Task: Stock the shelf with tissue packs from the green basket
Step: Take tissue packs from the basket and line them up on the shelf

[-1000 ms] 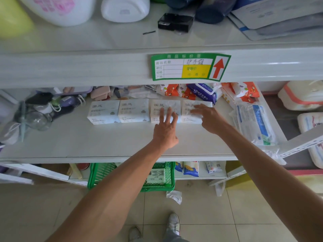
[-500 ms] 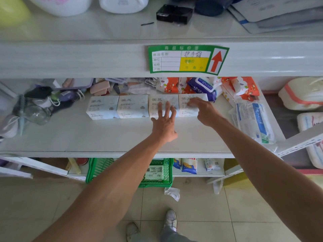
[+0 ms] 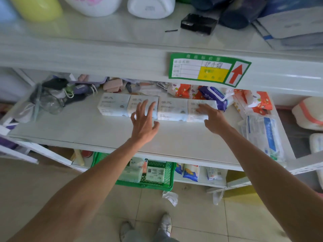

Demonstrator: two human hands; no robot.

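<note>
White shelf [image 3: 104, 135] spans mid-frame; green basket [image 3: 167, 173] lower centre under it, tissue packs inside. Four tissue packs [image 3: 172, 110] in a touching row at centre. Left hand [image 3: 144, 124] spread open, holding nothing, at second pack. Right hand [image 3: 212, 119] flat on rightmost pack, not gripping.

Pretty bright, soft daylight, hardly any shadows. Glare streak on the upper shelf edge [image 3: 288, 75] around 2 o'clock; fisheye warp and blur toward the corners.

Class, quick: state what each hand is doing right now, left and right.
Left hand: open, fingers spread, holding nothing.
Right hand: open, lying flat on the rightmost tissue pack, not gripping it.
</note>
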